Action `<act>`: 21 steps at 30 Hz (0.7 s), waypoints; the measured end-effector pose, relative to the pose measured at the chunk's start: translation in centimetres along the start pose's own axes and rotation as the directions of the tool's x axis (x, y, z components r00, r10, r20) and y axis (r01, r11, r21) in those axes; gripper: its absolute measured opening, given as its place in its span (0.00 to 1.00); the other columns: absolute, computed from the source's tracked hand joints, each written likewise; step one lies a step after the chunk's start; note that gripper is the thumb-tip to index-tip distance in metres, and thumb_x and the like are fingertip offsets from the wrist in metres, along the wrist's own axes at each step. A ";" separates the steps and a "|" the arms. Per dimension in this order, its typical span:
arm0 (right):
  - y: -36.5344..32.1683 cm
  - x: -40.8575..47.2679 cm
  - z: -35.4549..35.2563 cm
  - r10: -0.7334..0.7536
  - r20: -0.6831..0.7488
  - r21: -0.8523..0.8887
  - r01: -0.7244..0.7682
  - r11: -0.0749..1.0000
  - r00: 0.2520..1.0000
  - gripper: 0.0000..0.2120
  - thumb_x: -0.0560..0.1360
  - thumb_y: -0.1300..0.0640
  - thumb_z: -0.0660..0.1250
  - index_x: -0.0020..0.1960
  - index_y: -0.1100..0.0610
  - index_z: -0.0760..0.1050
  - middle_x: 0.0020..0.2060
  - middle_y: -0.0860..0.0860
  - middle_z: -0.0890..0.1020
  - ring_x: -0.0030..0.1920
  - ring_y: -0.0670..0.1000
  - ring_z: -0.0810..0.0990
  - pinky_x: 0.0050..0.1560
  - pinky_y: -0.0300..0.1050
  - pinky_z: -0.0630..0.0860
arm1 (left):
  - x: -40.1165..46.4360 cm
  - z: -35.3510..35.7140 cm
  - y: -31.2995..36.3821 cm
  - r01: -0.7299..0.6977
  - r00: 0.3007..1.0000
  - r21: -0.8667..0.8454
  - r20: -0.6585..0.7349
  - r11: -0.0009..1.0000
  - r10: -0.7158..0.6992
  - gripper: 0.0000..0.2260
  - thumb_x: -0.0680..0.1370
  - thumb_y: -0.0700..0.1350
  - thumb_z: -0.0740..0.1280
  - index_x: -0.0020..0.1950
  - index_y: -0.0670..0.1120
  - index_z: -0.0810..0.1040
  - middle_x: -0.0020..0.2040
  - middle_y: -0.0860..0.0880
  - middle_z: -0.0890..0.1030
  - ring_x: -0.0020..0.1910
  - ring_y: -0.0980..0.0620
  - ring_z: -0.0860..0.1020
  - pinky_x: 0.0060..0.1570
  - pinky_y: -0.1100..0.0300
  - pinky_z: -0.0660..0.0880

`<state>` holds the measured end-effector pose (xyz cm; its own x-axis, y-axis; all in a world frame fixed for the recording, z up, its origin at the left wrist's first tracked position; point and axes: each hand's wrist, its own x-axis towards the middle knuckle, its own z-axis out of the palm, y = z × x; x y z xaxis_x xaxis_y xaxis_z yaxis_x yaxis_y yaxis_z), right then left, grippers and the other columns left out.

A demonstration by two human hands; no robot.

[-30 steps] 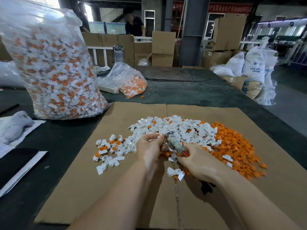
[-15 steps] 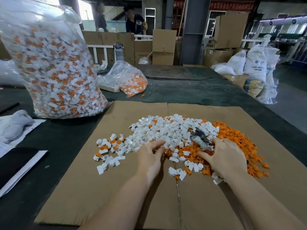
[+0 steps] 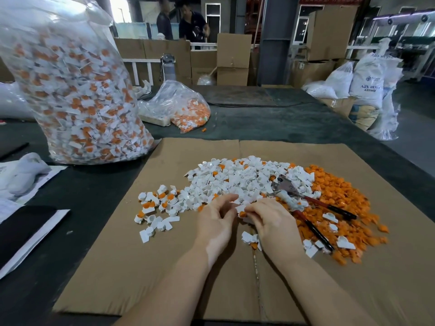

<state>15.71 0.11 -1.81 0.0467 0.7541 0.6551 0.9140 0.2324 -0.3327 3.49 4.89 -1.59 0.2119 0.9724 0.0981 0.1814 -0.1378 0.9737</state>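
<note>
A heap of small white plastic pieces (image 3: 237,182) lies on a sheet of cardboard (image 3: 164,267), with a heap of orange caps (image 3: 339,201) to its right. Red-handled pliers (image 3: 306,203) lie loose on the heaps, touched by neither hand. My right hand (image 3: 273,222) pinches a white piece with an orange cap (image 3: 241,211) between thumb and fingers. My left hand (image 3: 215,222) sits close beside it, fingers curled toward the same piece; whether it touches the piece is unclear.
A tall clear bag (image 3: 70,90) full of white and orange parts stands at the left. A smaller bag (image 3: 181,107) lies behind the cardboard. Papers (image 3: 28,175) lie on the dark table (image 3: 270,123) at the left. Boxes, sacks and two people are in the background.
My right hand let go of the pliers, which now lie on the heaps, and came back to the left. It now pinches a white piece beside my left hand.
</note>
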 end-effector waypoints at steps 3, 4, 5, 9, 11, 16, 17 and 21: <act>0.2 -0.2 0.2 0.030 -0.003 0.034 -0.030 0.999 1.000 0.05 0.68 0.70 0.72 0.39 0.62 0.79 0.35 0.54 0.80 0.39 0.55 0.79 0.37 0.51 0.78 | -0.2 -0.1 -0.2 -0.029 0.997 0.024 0.072 0.999 0.028 0.18 0.73 0.32 0.68 0.52 0.55 0.77 0.44 0.54 0.79 0.40 0.64 0.75 0.42 0.75 0.71; 0.2 -0.2 0.2 0.024 -0.004 0.036 -0.024 0.999 1.000 0.05 0.68 0.70 0.72 0.40 0.62 0.79 0.35 0.53 0.80 0.39 0.55 0.79 0.38 0.49 0.78 | -0.2 0.0 -0.3 -0.049 0.995 0.061 0.092 0.997 0.044 0.18 0.72 0.33 0.71 0.54 0.54 0.77 0.44 0.55 0.79 0.37 0.65 0.74 0.41 0.76 0.70; 0.2 -0.3 0.3 0.020 -0.006 0.037 -0.020 0.999 1.000 0.05 0.68 0.70 0.72 0.40 0.62 0.79 0.35 0.53 0.80 0.40 0.54 0.79 0.39 0.46 0.76 | -0.2 0.1 -0.3 -0.064 0.993 0.098 0.103 0.993 0.054 0.17 0.71 0.36 0.72 0.56 0.52 0.78 0.45 0.57 0.79 0.38 0.65 0.74 0.41 0.76 0.69; 0.1 -0.4 0.1 0.068 -0.030 0.045 -0.066 0.997 0.997 0.06 0.68 0.70 0.72 0.43 0.62 0.80 0.37 0.52 0.81 0.42 0.53 0.80 0.45 0.37 0.72 | 0.0 0.4 -0.4 -0.100 0.993 0.181 0.079 0.978 0.087 0.16 0.72 0.41 0.73 0.58 0.49 0.79 0.50 0.56 0.80 0.45 0.63 0.75 0.44 0.79 0.68; 0.0 -0.5 0.0 0.059 -0.024 0.054 -0.058 0.997 0.998 0.06 0.68 0.69 0.73 0.44 0.62 0.80 0.38 0.52 0.81 0.43 0.53 0.79 0.46 0.37 0.72 | -0.1 0.4 -0.5 -0.118 0.992 0.221 0.078 0.968 0.103 0.16 0.72 0.41 0.73 0.59 0.49 0.79 0.52 0.56 0.80 0.50 0.62 0.76 0.46 0.80 0.67; 0.0 -0.5 0.0 0.023 -0.018 0.045 -0.022 0.999 1.000 0.05 0.68 0.67 0.73 0.40 0.60 0.79 0.36 0.51 0.79 0.41 0.52 0.78 0.45 0.37 0.71 | -0.2 0.5 -0.5 -0.125 0.991 0.275 0.080 0.953 0.107 0.16 0.73 0.41 0.72 0.61 0.49 0.78 0.55 0.55 0.80 0.51 0.63 0.74 0.46 0.84 0.64; 0.0 -0.5 0.0 0.026 -0.030 0.043 -0.025 0.999 0.999 0.05 0.68 0.67 0.73 0.40 0.60 0.79 0.36 0.52 0.79 0.41 0.52 0.78 0.45 0.38 0.72 | -0.3 0.5 -0.5 -0.126 0.991 0.279 0.073 0.952 0.110 0.16 0.74 0.41 0.71 0.61 0.49 0.78 0.53 0.56 0.80 0.48 0.65 0.74 0.45 0.83 0.64; 0.1 -0.6 0.0 0.027 -0.072 0.042 -0.024 0.999 0.997 0.03 0.69 0.65 0.73 0.42 0.61 0.79 0.37 0.52 0.80 0.42 0.52 0.78 0.43 0.40 0.75 | -0.5 0.4 -0.3 -0.087 0.994 0.193 -0.041 0.977 0.097 0.14 0.73 0.39 0.72 0.56 0.51 0.77 0.38 0.57 0.75 0.35 0.69 0.73 0.36 0.78 0.67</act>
<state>15.76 -0.34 -2.25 0.1003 0.7143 0.6926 0.8946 0.2399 -0.3770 3.71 4.38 -2.04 0.1891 0.9613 0.2005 0.3438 -0.2560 0.9035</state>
